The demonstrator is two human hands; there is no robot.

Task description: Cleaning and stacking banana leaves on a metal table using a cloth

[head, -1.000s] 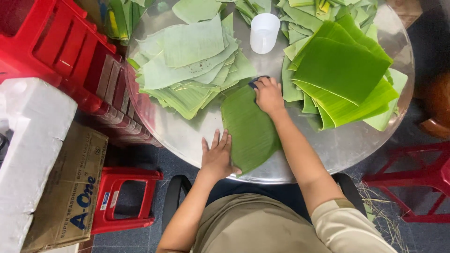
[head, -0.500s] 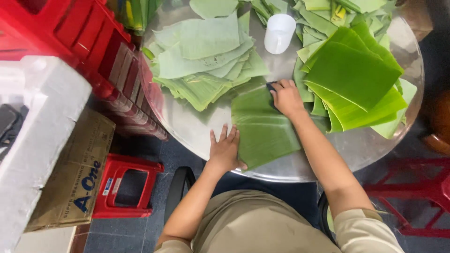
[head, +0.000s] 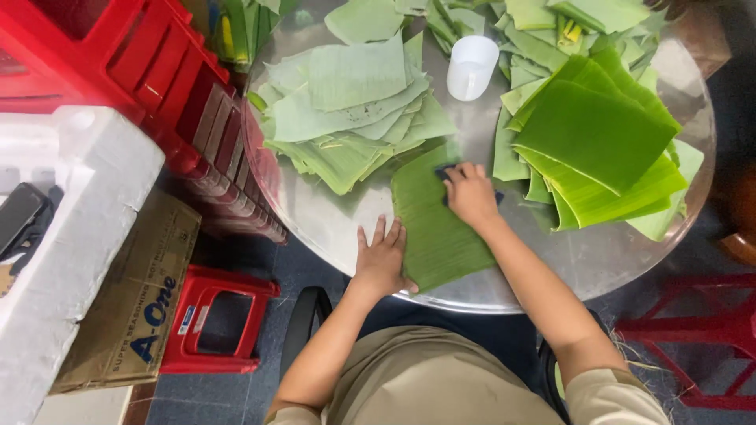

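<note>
A green banana leaf piece (head: 438, 228) lies flat at the near edge of the round metal table (head: 614, 260). My left hand (head: 381, 258) rests flat with fingers spread on the leaf's near left corner. My right hand (head: 471, 194) presses a dark blue cloth (head: 446, 171) onto the leaf's far end. The cloth is mostly hidden under my fingers.
A pile of pale leaf pieces (head: 350, 110) lies to the left, a pile of bright green leaves (head: 598, 145) to the right, a white plastic cup (head: 471, 67) between them. Red plastic crates (head: 118, 55), a white foam box (head: 71, 236), a cardboard box (head: 130, 307) and a red stool (head: 216, 319) stand at left.
The view has shifted slightly. My right hand with the cloth stays at the leaf's far end, and my left hand keeps holding down the near corner.
</note>
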